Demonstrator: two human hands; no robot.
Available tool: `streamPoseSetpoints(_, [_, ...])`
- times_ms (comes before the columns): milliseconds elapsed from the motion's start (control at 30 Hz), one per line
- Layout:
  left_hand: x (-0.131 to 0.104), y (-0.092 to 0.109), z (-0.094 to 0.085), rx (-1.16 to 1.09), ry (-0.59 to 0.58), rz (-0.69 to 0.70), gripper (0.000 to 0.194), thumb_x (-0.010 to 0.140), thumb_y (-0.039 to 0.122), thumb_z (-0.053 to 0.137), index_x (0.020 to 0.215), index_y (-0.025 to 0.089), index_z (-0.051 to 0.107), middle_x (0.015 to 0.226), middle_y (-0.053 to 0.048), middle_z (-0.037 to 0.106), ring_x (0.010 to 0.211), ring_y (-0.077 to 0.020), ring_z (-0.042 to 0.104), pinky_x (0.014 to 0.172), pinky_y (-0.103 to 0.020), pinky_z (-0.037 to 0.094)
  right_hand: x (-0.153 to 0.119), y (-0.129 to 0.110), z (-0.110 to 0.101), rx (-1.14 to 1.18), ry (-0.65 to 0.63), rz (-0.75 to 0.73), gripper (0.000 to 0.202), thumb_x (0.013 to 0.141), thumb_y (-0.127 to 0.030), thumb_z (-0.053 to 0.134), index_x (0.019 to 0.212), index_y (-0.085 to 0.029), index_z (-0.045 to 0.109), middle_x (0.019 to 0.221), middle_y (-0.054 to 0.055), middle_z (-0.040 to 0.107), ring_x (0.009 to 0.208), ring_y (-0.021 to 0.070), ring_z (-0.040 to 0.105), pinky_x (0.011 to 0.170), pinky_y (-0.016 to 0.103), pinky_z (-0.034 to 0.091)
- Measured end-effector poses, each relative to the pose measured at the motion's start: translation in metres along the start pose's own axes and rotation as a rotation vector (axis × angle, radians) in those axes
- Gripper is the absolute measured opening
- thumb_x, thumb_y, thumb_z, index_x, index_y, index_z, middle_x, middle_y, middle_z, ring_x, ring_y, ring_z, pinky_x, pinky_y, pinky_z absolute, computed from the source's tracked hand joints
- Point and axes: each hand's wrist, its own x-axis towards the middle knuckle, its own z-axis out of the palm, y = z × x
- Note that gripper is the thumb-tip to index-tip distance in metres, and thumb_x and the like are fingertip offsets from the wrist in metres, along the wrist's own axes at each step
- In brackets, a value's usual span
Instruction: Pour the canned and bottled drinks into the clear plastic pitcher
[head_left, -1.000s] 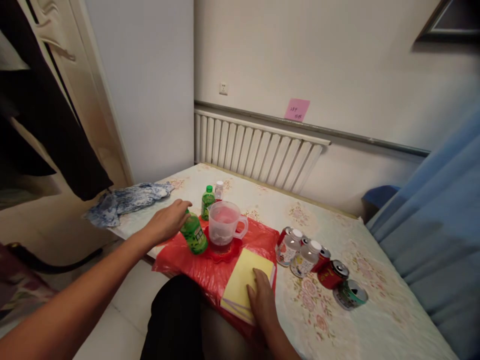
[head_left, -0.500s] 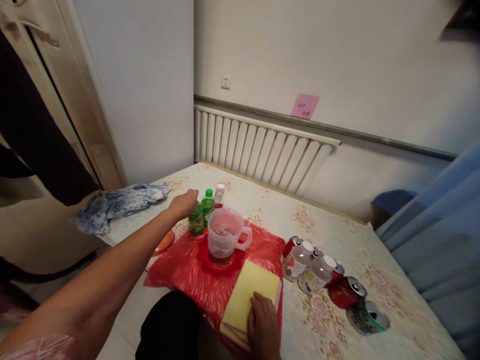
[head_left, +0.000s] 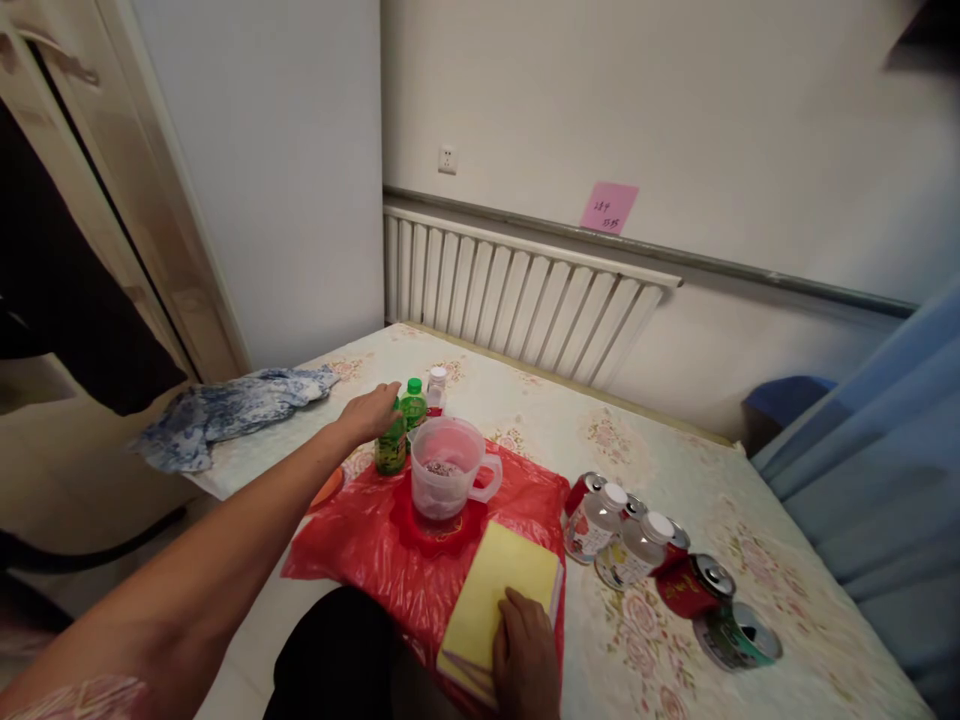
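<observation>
- Our left hand (head_left: 366, 414) is at the top of the nearer green bottle (head_left: 390, 452); we cannot tell whether its fingers grip.
- That bottle stands upright at the edge of the red bag (head_left: 349, 545), just beside the jug (head_left: 439, 490).
- Our right hand (head_left: 525, 650) rests on the notebook (head_left: 499, 575), its fingers loosely extended.

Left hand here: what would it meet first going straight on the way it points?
Beyond the near green bottle at the left hand, probably the farther green bottle, though depth is hard to judge from this one view.
</observation>
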Motion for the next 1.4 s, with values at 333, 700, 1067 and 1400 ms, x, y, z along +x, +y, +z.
streamPoseSetpoints(333, [-0.013, -0.009, 0.001, -0.052, 0.028, -0.032, 0.062, 0.088, 0.037, 0.053, 0.142, 0.018, 0.030, 0.138, -0.017, 0.052, 0.124, -0.0271, 0.054, 0.097, -0.034, 0.043, 0.000, 0.000, 0.000, -0.026, 0.005, -0.014, 0.031, 0.081, -0.009, 0.051, 0.105, -0.022, 0.064, 0.112, 0.010, 0.068, 0.102, 0.0260, 0.062, 0.091, 0.046, 0.052])
streamPoseSetpoints(700, [-0.079, -0.004, 0.004, -0.126, 0.217, -0.159, 0.056, 0.092, 0.031, 0.038, 0.141, 0.006, 0.031, 0.129, -0.021, 0.058, 0.114, -0.0279, 0.060, 0.093, -0.037, 0.047, 0.010, -0.016, -0.016, 0.047, 0.033, 0.018, 0.035, 0.076, -0.002, 0.047, 0.100, -0.020, 0.065, 0.106, 0.009, 0.068, 0.100, 0.0237, 0.061, 0.092, 0.044, 0.050])
streamPoseSetpoints(1067, [-0.210, 0.079, 0.119, -0.714, 0.150, -0.141, 0.041, 0.083, 0.049, 0.045, 0.112, 0.023, 0.057, 0.095, -0.005, 0.073, 0.088, -0.0254, 0.071, 0.079, -0.034, 0.055, 0.023, 0.037, -0.064, 0.301, 0.393, 0.575, 0.029, 0.080, -0.033, 0.061, 0.103, -0.017, 0.060, 0.097, 0.009, 0.068, 0.088, 0.0226, 0.064, 0.081, 0.034, 0.051])
streamPoseSetpoints(1400, [-0.235, 0.128, 0.136, -0.908, -0.087, -0.115, 0.037, 0.077, 0.048, 0.049, 0.102, 0.025, 0.064, 0.076, 0.000, 0.073, 0.063, -0.0235, 0.070, 0.065, -0.034, 0.056, 0.083, 0.132, -0.095, 0.028, 0.539, 0.743, 0.067, 0.068, -0.049, 0.066, 0.119, -0.008, 0.055, 0.115, 0.023, 0.064, 0.106, 0.0342, 0.060, 0.086, 0.039, 0.045])
